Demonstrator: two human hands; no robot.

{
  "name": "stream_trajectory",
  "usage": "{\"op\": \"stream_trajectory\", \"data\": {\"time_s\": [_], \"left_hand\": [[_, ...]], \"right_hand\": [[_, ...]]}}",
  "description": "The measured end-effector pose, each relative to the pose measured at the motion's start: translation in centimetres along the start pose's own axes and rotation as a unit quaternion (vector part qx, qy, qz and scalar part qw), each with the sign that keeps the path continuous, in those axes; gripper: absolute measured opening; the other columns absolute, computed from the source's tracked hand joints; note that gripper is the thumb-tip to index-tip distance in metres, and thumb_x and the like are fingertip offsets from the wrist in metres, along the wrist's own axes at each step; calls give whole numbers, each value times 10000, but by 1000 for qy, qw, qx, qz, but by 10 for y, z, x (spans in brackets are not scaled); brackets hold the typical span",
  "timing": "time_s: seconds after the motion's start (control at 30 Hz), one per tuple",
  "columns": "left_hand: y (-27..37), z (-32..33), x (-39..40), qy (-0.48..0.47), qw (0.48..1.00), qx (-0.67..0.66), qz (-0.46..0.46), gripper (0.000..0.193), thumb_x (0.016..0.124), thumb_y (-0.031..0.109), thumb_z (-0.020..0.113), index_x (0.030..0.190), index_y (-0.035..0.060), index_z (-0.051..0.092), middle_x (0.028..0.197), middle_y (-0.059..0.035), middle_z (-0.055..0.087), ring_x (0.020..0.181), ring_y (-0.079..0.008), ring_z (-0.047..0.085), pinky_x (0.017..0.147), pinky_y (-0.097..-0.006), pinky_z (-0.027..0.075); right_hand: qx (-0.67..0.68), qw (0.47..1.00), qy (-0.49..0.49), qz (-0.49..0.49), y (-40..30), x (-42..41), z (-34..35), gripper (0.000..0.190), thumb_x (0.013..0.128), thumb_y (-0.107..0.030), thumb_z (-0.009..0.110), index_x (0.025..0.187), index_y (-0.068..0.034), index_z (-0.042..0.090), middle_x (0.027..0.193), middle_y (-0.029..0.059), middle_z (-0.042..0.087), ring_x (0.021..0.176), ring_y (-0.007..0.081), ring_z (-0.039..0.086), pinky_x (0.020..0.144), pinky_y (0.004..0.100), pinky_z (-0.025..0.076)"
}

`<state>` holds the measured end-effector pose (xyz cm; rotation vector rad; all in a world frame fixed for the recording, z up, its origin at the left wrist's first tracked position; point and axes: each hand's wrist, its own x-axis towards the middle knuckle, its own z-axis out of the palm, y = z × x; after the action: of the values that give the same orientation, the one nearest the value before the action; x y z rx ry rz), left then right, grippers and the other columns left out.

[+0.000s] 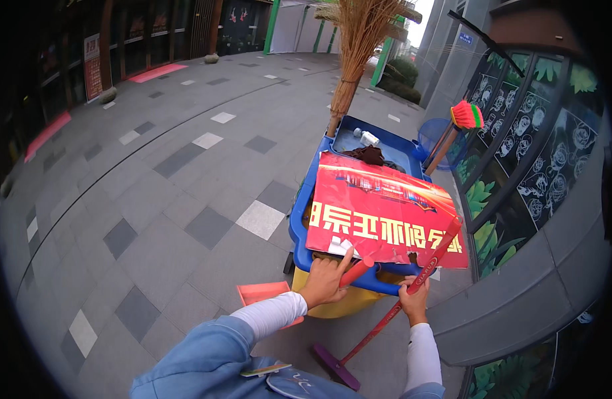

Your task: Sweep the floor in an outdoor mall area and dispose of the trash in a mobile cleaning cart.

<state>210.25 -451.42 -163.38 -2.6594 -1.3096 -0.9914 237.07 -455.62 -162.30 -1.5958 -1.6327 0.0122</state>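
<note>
My left hand [327, 280] is closed around the red handle [357, 272] of a dustpan, with its index finger stretched out over white paper scraps [343, 246]. The dustpan's orange-red pan [262, 293] hangs low, partly behind my left sleeve. My right hand [415, 299] grips the red pole of a broom [428, 269] at the blue push handle of a cleaning cart [381, 284]. The pole slants down to a narrow purple head [336, 366] near the paving. A worn red printed board [386, 209] with large yellow lettering lies across the cart's top.
Behind the board, a blue tray [406, 154] holds a plastic bottle [368, 138] and dark cloth [368, 154]. A tall twig broom [348, 85] stands at its left corner; a red-bristled brush [466, 115] and blue net [438, 142] are at its right. Grey wall [515, 289] runs close on the right.
</note>
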Motion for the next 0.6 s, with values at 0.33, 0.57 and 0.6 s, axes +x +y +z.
{"op": "stream_trajectory", "data": {"time_s": [0.33,0.57,0.6], "left_hand": [[5,-23,6,-13,1000,-8,-4,955,577,316,643,1378,13,221,726,-103,518,699,-273,519,716,-416,361],[-43,-21,-3,2,1000,-5,22,985,582,299,652,1394,22,169,715,-119,555,693,-284,559,688,-388,409],[-47,-30,-3,-59,998,-24,-3,985,575,281,637,1394,19,156,714,-131,578,683,-302,579,674,-402,437]], "right_hand": [[0,1000,0,19,-12,5,-10,66,662,-101,547,677,-61,598,745,60,607,882,225,562,1070,431,182],[3,999,-2,-32,-18,19,39,76,694,-112,560,741,-76,608,785,59,609,926,231,555,1069,451,186],[3,999,14,-38,-20,18,47,82,698,-116,560,752,-79,609,802,58,609,941,232,552,1068,455,185]]}}
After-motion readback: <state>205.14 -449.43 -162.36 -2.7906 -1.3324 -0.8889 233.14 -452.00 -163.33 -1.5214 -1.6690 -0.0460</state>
